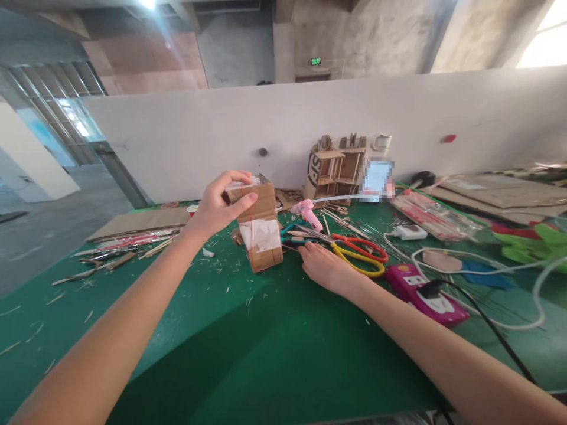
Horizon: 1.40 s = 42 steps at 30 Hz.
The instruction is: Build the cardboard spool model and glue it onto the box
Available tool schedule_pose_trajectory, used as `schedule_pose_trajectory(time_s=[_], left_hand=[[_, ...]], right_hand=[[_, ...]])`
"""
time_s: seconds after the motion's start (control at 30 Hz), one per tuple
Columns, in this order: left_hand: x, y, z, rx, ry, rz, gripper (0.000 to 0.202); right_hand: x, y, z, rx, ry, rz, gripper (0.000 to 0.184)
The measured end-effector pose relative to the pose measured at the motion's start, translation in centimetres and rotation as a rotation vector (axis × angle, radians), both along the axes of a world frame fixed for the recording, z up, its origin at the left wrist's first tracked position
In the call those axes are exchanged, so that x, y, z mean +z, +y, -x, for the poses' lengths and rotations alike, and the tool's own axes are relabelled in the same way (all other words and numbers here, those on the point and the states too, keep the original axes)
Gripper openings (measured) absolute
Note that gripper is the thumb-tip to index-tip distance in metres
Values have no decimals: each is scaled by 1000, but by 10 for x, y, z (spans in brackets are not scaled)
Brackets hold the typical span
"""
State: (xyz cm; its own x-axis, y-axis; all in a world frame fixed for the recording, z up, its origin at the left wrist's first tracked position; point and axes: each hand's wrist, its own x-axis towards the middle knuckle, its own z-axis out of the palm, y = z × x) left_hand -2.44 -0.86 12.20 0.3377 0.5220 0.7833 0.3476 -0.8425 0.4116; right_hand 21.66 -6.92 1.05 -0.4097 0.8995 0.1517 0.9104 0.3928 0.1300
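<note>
My left hand (225, 203) grips the upper part of a small cardboard box (266, 203), thumb on the near face and fingers over the top. The box stands upright on the green table, with torn white paper and a thin red line on its side. My right hand (325, 265) is low over the table, its fingers curled at a tool with teal-and-black handles (292, 242); the fingertips are partly hidden. Beside that hand lie scissors with red and yellow handles (361, 257). A pink glue gun (308, 213) with a white glue stick rests just behind.
A cardboard shelf model (334, 171) and a blurred phone (376, 180) stand at the back. A magenta power strip (423, 295) with cables lies right. Wood strips (119, 254) and flat cardboard (142, 223) lie left. Scraps litter the green table (248, 366); a white partition (199, 136) rises behind.
</note>
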Motion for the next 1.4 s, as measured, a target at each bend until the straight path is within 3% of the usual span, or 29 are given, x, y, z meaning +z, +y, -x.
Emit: schedule_pose_trajectory(time_s=[0.2, 0.4, 0.63, 0.97, 1.07, 1.17, 1.3, 1.4], left_hand=[[4, -3, 2, 7, 78, -110, 26], [8, -8, 2, 26, 115, -57, 26], [9, -9, 2, 38, 132, -51, 25], [1, -7, -4, 36, 21, -36, 25], [-3, -7, -6, 49, -18, -70, 25], [-4, -8, -6, 69, 5, -58, 30], [-1, -9, -4, 77, 0, -21, 27], [0, -10, -3, 45, -15, 9, 23]], right_hand=[[11, -7, 2, -17, 51, -74, 33], [13, -9, 11, 125, 72, -1, 37], [11, 5, 24, 63, 120, 49, 49], [5, 10, 29, 39, 182, -10, 48], [12, 10, 27, 37, 192, -16, 45], [26, 13, 21, -29, 213, -42, 39], [47, 24, 6, -257, 242, -92, 41], [54, 35, -4, -401, 243, -92, 39]])
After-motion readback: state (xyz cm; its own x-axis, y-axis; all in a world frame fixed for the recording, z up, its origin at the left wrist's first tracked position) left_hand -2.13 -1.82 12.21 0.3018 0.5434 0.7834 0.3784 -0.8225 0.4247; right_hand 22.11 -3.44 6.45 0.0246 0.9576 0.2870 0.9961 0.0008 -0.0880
